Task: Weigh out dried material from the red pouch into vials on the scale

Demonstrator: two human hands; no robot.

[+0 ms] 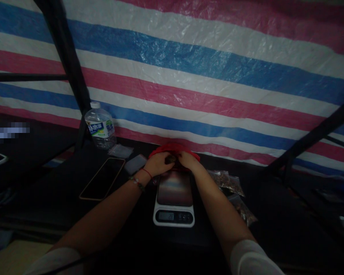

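Both my hands meet at the far end of a white digital scale (174, 202) on a dark table. My left hand (157, 163), with a red string and a beaded bracelet on the wrist, and my right hand (188, 159) pinch a small dark item (170, 159) between them, just in front of a red plastic bag (174, 149). What the dark item is cannot be made out in the dim light. The scale's shiny platform is bare and its display is lit.
A phone (102, 178) lies face up left of the scale, with small clear packets (134, 164) behind it and a water bottle (100, 126) further back. Filled clear bags (232, 185) lie right of the scale. A striped tarp (206, 76) and black poles (65, 57) close off the back.
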